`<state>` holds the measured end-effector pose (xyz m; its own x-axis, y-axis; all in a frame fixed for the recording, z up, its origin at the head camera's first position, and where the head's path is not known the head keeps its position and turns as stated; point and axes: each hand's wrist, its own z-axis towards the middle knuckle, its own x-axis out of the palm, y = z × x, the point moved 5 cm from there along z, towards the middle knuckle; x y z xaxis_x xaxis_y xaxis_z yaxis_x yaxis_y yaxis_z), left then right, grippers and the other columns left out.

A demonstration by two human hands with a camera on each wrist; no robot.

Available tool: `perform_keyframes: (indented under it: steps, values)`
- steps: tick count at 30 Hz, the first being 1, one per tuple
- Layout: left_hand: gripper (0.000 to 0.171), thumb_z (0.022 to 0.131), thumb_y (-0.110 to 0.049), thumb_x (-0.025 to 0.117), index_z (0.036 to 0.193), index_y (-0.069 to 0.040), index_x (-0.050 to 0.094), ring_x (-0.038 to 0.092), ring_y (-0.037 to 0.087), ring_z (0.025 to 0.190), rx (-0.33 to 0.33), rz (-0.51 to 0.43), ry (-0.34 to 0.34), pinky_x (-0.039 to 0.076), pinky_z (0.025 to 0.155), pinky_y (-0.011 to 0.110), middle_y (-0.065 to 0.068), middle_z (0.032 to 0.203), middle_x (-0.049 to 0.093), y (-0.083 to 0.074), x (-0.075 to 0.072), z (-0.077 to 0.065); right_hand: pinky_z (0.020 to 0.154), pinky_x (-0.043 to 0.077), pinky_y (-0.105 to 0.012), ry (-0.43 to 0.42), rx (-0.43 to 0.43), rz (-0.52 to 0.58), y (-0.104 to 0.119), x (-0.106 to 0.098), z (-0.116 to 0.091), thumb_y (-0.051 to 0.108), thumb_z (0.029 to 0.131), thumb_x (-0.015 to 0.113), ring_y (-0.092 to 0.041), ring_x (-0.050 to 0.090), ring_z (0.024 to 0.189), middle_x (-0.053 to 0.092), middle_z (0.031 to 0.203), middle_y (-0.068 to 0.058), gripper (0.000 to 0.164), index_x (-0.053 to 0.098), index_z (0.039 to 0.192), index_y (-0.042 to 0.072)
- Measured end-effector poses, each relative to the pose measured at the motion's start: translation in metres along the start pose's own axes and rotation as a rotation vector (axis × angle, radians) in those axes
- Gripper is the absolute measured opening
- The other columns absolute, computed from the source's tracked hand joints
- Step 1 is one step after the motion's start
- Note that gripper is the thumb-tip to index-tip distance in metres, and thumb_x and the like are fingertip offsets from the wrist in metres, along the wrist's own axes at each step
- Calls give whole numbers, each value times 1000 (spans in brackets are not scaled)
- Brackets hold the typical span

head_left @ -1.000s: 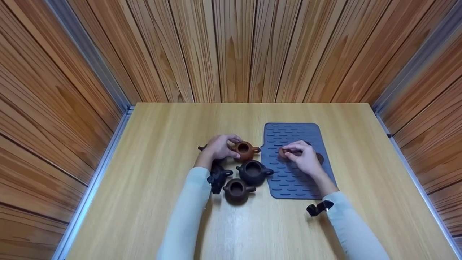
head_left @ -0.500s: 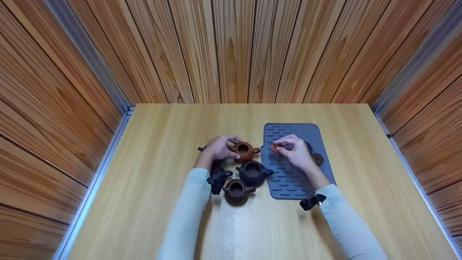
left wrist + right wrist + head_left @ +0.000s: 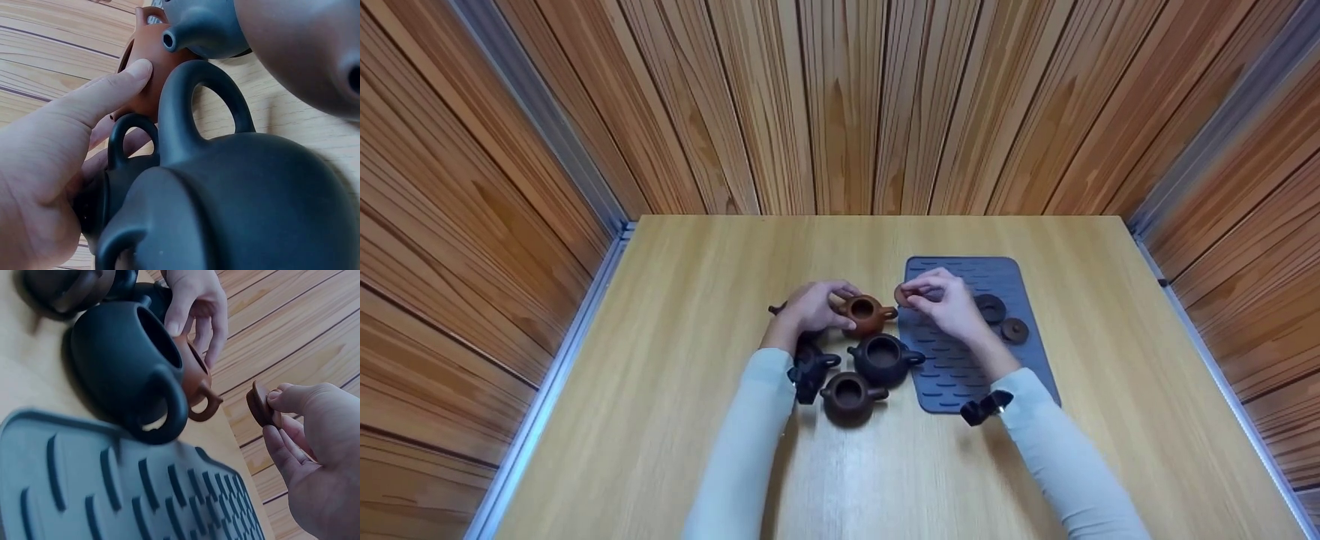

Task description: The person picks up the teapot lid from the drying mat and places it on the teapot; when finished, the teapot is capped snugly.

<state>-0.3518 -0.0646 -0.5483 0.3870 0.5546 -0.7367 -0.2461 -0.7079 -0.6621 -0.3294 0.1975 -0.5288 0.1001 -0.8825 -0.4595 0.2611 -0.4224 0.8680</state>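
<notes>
My left hand (image 3: 814,306) holds a small orange-brown teapot (image 3: 871,325) by its spout side, thumb on one side and fingers on the other. Its top opening is uncovered and its handle points right. Between thumb and fingertips, my right hand (image 3: 954,306) pinches a reddish-brown teapot lid (image 3: 259,404), held on edge just right of that teapot's handle. In front of the orange-brown teapot stand a black teapot (image 3: 883,373) and a dark brown teapot (image 3: 847,411), both without lids. Two dark lidded teapots, the nearer one (image 3: 275,191) large in the left wrist view, sit beneath my left hand and wrist, partly hidden.
A grey ridged mat (image 3: 952,382) lies on the wooden table (image 3: 660,450) under my right forearm. On it rest a black lid (image 3: 990,308) and a brown lid (image 3: 1015,331). Wood-plank walls (image 3: 840,112) rise behind the table and at both sides.
My right hand has carried the reddish-brown lid leftward from above the mat to beside the orange-brown teapot, uncovering the two lids on the mat. The left hand stays on the teapot.
</notes>
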Motion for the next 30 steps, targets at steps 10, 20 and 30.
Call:
perform_keyframes:
  steps: [10,20,30]
  values:
    - [52,94,-27,95,142,-27,75,70,31,139,-7,-2,8,54,120,50,4,149,77,1,2,0,96,60,-23,11,-49,23,15,16,11,-4,97,81,-33,72,112,73,122,-24,21,85,117,-2]
    - [55,95,-30,94,146,-25,73,69,33,142,-23,5,20,52,123,53,6,153,74,1,2,1,91,58,-20,53,-32,46,23,34,20,-1,100,80,-32,71,112,70,119,-20,21,85,120,-1]
    - [59,94,-29,94,149,-24,72,68,34,143,-20,21,21,51,124,53,7,153,75,1,1,2,97,62,-33,87,-5,8,22,51,26,3,101,80,-32,72,115,71,123,-19,22,85,123,3]
